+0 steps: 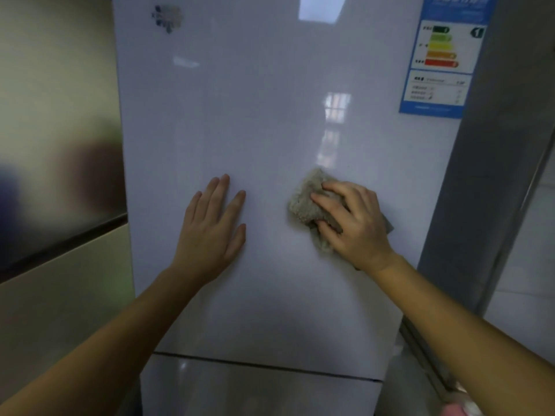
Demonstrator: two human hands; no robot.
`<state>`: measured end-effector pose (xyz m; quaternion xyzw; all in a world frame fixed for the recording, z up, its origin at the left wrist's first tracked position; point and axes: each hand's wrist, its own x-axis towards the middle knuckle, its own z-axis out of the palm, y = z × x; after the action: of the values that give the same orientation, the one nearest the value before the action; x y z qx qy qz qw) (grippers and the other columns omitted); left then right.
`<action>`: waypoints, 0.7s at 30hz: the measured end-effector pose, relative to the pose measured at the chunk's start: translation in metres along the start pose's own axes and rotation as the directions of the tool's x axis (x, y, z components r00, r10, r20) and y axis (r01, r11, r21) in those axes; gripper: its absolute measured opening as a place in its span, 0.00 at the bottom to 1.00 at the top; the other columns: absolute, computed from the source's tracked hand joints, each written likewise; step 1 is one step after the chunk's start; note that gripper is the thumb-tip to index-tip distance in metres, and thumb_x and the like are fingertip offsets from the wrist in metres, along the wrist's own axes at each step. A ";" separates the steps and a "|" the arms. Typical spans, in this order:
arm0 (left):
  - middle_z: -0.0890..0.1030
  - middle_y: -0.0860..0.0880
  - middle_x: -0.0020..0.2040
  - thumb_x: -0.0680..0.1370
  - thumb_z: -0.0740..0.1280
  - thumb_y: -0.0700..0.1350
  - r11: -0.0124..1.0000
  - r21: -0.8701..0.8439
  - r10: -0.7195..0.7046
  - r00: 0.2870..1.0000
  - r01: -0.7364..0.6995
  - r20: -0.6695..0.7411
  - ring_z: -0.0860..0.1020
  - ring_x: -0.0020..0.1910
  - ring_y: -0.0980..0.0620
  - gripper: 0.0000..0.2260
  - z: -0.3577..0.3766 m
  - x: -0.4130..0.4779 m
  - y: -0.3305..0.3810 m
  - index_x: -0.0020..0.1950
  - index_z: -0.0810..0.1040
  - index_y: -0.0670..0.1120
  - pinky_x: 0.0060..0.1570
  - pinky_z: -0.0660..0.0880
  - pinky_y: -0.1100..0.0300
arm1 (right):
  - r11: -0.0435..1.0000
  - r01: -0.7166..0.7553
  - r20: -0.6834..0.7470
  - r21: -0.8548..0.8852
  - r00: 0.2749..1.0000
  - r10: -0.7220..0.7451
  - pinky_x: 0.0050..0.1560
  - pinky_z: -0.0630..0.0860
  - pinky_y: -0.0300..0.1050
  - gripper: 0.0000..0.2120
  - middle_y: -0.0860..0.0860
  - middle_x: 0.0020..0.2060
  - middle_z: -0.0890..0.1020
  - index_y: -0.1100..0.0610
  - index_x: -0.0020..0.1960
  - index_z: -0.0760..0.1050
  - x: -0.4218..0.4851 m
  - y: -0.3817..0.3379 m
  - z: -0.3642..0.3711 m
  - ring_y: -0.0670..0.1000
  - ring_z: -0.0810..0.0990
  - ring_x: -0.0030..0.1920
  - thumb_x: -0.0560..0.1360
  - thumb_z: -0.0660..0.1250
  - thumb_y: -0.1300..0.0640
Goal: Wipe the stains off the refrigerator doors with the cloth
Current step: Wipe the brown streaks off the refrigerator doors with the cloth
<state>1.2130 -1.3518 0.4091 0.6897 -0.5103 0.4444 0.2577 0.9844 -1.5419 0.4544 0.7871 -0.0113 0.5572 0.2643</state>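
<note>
The upper refrigerator door (270, 115) fills most of what you see, a glossy pale panel running up from both your hands. The lower door (255, 391) begins at the dark seam below your wrists. Up and to the right of your right hand sits the energy label (444, 55), well clear of where you are working. Your left hand (210, 229) lies flat on the upper door with fingers straight and spread and nothing held. By the look of it, you have planted it there to steady yourself and keep the door from giving while the other hand pushes. Your left forearm rises from the lower left, and your right forearm comes in from the lower right with the wrist bent inward. Your right hand (354, 223) grips the cloth (306, 202), fingers curled over the bunched fabric and pressing it against the door, with the cloth sticking out past your fingertips toward the left hand. Bunching it that way likely puts firm pressure on one patch. I cannot make out any stains through the glare on the door. Far above your left hand is a small snowflake sticker (166, 18).
</note>
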 end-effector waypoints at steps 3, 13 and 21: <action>0.60 0.37 0.81 0.81 0.57 0.53 1.000 -0.022 -0.001 1.000 0.000 -0.028 0.59 0.80 0.37 0.26 0.002 0.001 0.003 0.78 0.67 0.43 0.77 0.60 0.40 | 1.000 0.002 0.030 -0.026 1.000 -0.002 0.62 0.72 0.56 0.21 0.58 0.64 0.79 0.56 0.66 0.80 -0.034 0.009 -0.012 0.58 0.75 0.64 0.75 0.75 0.55; 0.61 0.37 0.80 0.82 0.55 0.54 0.999 0.008 0.045 0.996 -0.045 -0.073 0.61 0.79 0.37 0.26 0.002 0.002 -0.004 0.77 0.68 0.43 0.75 0.61 0.41 | 0.864 -0.495 -0.276 0.095 0.820 0.501 0.69 0.65 0.46 0.23 0.55 0.65 0.73 0.55 0.68 0.76 0.029 0.042 -0.036 0.54 0.70 0.66 0.74 0.73 0.54; 0.60 0.38 0.81 0.82 0.56 0.53 0.999 -0.019 0.044 0.995 -0.046 -0.086 0.59 0.80 0.38 0.26 0.008 -0.001 -0.005 0.77 0.67 0.43 0.77 0.58 0.41 | 0.948 -0.317 -0.120 0.023 0.941 0.317 0.65 0.70 0.54 0.25 0.58 0.65 0.77 0.54 0.69 0.78 0.014 -0.003 0.000 0.60 0.74 0.64 0.74 0.75 0.49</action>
<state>1.2200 -1.3562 0.4052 0.6556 -0.5190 0.4737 0.2766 0.9903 -1.5353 0.4658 0.7401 -0.1206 0.6394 0.1702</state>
